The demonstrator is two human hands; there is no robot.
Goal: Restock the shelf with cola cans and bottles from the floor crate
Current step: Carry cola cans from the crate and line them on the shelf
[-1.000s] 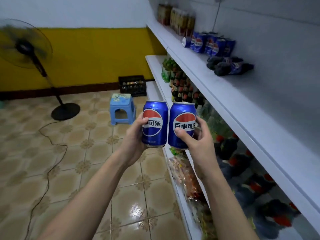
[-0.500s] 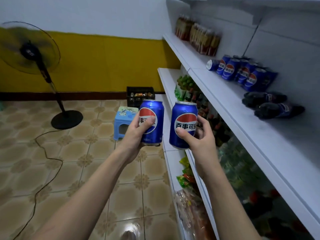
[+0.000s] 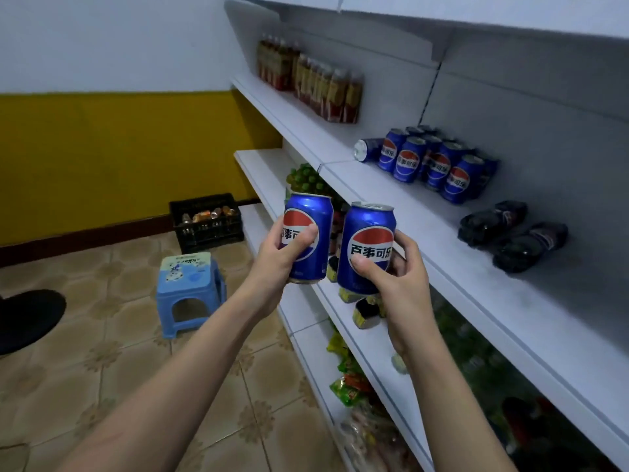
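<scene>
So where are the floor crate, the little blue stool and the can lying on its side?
crate [image 3: 207,229], head view, front wall.
stool [image 3: 185,270], head view, seat top.
tipped can [image 3: 369,149], head view, its side.

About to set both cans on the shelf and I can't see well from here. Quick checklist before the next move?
1. Left hand grips its cola can: ok.
2. Right hand grips its cola can: ok.
3. Both held cans upright: ok.
4. Bare shelf in front of the standing cans: ok.
5. All shelved cans upright: not ok, one fallen can lies on its side.
6. Cola bottles upright: not ok, they lie flat.
</scene>
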